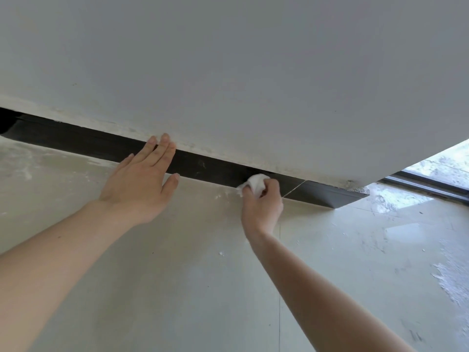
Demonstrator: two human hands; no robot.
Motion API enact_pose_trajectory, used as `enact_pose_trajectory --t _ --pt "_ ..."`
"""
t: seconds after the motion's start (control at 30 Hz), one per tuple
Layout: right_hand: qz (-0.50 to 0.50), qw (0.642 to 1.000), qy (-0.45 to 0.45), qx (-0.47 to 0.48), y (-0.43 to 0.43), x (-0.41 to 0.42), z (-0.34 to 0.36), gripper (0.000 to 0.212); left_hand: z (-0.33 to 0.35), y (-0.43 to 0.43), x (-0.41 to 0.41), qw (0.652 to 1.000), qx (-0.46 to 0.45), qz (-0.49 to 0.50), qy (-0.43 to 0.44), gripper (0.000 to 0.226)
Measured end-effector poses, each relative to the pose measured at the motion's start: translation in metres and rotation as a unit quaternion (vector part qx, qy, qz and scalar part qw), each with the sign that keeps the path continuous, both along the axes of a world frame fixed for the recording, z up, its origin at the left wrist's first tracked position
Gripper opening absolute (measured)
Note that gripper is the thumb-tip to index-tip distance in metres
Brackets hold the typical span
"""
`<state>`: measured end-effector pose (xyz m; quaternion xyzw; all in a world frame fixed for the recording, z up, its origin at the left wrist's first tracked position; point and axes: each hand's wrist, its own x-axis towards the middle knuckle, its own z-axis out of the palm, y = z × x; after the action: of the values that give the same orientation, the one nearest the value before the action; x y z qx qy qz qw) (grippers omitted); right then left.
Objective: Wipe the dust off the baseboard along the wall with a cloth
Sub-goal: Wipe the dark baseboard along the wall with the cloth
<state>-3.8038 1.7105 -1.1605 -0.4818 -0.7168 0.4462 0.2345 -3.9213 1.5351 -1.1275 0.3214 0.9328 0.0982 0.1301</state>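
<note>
left hand (138,184) lies flat and open on my feed, fingers straight, their tips laid over the long black baseboard strip (83,141) at the foot of the plain white wall (228,72). further right i see the right hand (261,207) curled round a small crumpled white cloth (257,182), holding it against the same baseboard (near its top edge, just left of a thin joint line). a pale, dusty tiled floor (177,262) lies under both arms, and a dark window track (431,185) sits far right.
</note>
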Motion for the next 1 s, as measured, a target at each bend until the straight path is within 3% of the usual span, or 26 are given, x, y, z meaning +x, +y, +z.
enact_pose_trajectory --t 0.1,0.23,0.37,0.57,0.87,1.0 --pt "0.12 0.993 -0.016 0.008 -0.021 -0.012 -0.005 0.016 -0.001 -0.001 0.001 1.0 0.016 0.003 0.0 0.06" --pt "0.275 0.957 -0.06 0.071 -0.03 -0.021 -0.006 0.012 -0.002 -0.004 -0.001 1.0 0.021 -0.003 0.013 0.058" --pt "0.253 0.962 -0.031 0.098 -0.024 0.0 -0.008 0.014 -0.006 -0.008 -0.003 0.999 0.041 -0.006 0.027 0.057" --pt "0.187 0.958 -0.004 0.217 -0.002 0.008 -0.001 0.024 -0.011 -0.009 -0.007 0.997 0.061 -0.019 0.038 0.056" --pt "0.296 0.922 -0.032 0.248 -0.042 -0.042 -0.024 0.031 -0.012 -0.009 -0.005 0.997 0.063 -0.015 0.033 0.056" --pt "0.377 0.882 -0.003 0.281 -0.046 -0.041 -0.019 0.027 -0.01 -0.008 -0.006 0.998 0.052 -0.018 0.03 0.056"
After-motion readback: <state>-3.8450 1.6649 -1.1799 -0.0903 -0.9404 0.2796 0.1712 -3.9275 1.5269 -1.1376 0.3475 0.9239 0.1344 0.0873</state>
